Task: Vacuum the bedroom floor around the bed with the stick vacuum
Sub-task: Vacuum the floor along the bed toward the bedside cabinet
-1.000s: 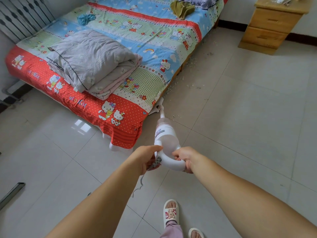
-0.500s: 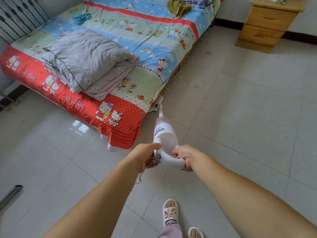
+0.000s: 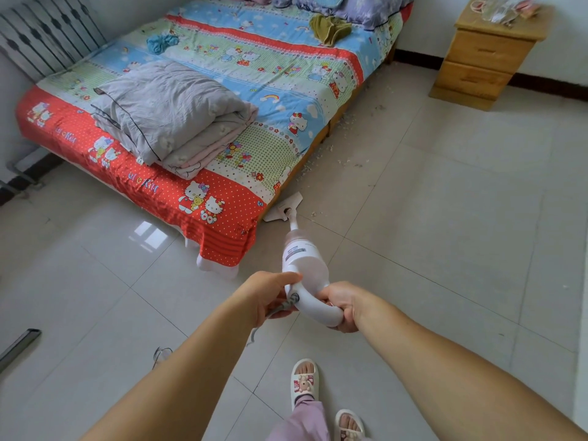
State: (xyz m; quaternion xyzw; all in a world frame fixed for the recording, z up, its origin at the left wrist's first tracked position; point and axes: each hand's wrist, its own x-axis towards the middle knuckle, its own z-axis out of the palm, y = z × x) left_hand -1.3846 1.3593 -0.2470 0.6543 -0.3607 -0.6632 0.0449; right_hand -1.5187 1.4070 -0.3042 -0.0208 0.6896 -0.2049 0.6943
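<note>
A white stick vacuum (image 3: 304,259) points away from me toward the bed (image 3: 222,100). Its flat floor head (image 3: 284,207) lies on the tiles at the bed's near right corner, partly under the hanging red sheet. My right hand (image 3: 340,305) grips the curved white handle from the right. My left hand (image 3: 270,296) holds the left end of the handle where the grey cord comes out. Pale crumbs and debris (image 3: 327,151) are scattered on the floor along the bed's right side.
A folded grey quilt (image 3: 171,113) lies on the bed. A wooden nightstand (image 3: 486,55) stands at the far right wall. A radiator (image 3: 47,33) is behind the bed at left. A dark bar (image 3: 17,345) lies at the left edge. My slippered feet (image 3: 305,380) are below.
The view has shifted back slightly, showing more of the bed's far end. Both hands keep their hold on the handle, and the floor head stays at the bed's corner.
</note>
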